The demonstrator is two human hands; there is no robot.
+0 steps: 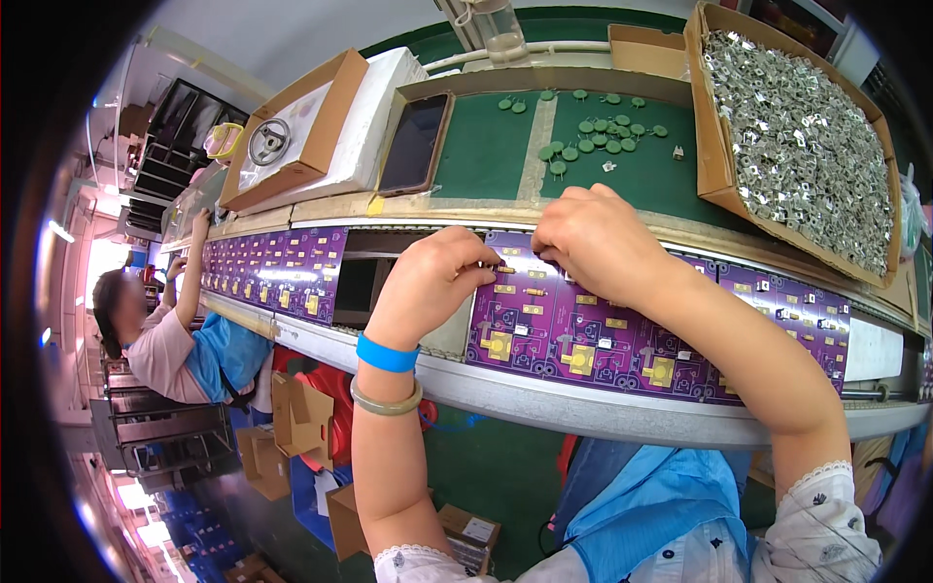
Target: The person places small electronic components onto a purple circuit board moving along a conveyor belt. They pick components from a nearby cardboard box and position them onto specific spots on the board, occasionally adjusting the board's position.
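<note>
Board sits along rail, under both hands, at 6 o'clock from discs. L hand at board's 10 o'clock: thumb + fingertips pinched. R hand approx 12: fingers curled, tips down. Can't tell if either grips a part. Risks, prob.: R forearm, running out to 4 o'clock, dips & knocks parts askew; bangle snags rail; crowded fingertips bend a lead.
</note>
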